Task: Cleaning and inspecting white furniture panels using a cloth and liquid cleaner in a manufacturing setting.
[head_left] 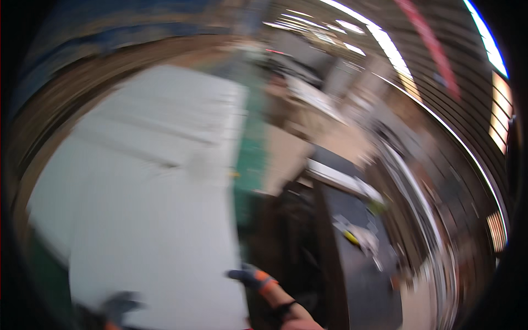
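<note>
A large white panel (159, 220) fills the left and middle of the view, its near end close to me. My right hand (250, 276), in a dark grey glove with an orange cuff, is at the panel's right edge. Its thumb lies over the top face, and the other fingers are out of sight at the edge, so it appears closed on the panel. My left hand (118, 307), also in a dark glove, is over the near left part of the same panel. Motion smears its fingers, so its grip is unclear.
More white panels (165, 104) lie beyond, on a green surface (252, 148). To the right stands a dark-topped bench (357, 275) with a yellow-handled tool (351, 237) and a crumpled pale item (367, 240). Brown boards (283, 157) are farther back. Everything is blurred.
</note>
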Available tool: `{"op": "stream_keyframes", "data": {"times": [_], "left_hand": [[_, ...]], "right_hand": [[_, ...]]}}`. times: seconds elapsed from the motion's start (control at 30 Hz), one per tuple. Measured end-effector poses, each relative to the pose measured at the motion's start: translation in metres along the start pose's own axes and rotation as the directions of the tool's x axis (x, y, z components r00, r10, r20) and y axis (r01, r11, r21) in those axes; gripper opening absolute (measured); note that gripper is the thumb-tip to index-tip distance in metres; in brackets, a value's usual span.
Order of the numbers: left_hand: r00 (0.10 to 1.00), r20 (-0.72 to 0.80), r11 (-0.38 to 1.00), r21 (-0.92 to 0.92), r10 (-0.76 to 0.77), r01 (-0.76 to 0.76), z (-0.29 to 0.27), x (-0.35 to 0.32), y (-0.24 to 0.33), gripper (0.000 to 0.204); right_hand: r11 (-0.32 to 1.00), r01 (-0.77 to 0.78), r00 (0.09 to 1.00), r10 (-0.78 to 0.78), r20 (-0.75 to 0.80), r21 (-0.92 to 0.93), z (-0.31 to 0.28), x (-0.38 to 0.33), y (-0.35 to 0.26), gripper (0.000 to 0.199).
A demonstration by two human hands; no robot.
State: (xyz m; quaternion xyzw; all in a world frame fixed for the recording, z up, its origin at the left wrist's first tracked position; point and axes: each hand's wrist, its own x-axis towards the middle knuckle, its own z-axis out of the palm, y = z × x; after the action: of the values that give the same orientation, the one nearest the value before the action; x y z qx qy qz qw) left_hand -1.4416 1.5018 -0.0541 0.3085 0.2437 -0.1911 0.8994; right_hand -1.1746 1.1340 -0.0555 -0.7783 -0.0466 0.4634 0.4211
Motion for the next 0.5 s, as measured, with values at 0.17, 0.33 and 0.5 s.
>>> {"op": "stream_keyframes", "data": {"times": [0.17,0.33,0.5], "left_hand": [[0.931,-0.162,0.916,0.298,0.327,-0.27,0.035,0.067,0.076,0.056],[0.877,-0.131,0.824,0.428,0.463,-0.371,0.059,0.112,0.108,0.056],[0.809,-0.123,0.742,0.497,0.575,-0.451,0.059,0.124,0.123,0.055]], "right_hand": [[0.965,0.21,0.969,-0.185,-0.161,0.157,0.021,-0.003,-0.018,0.065],[0.958,0.201,0.946,-0.137,-0.292,0.203,0.026,-0.004,-0.009,0.066],[0.904,0.231,0.87,-0.026,-0.493,0.36,0.045,0.017,0.0,0.068]]}}
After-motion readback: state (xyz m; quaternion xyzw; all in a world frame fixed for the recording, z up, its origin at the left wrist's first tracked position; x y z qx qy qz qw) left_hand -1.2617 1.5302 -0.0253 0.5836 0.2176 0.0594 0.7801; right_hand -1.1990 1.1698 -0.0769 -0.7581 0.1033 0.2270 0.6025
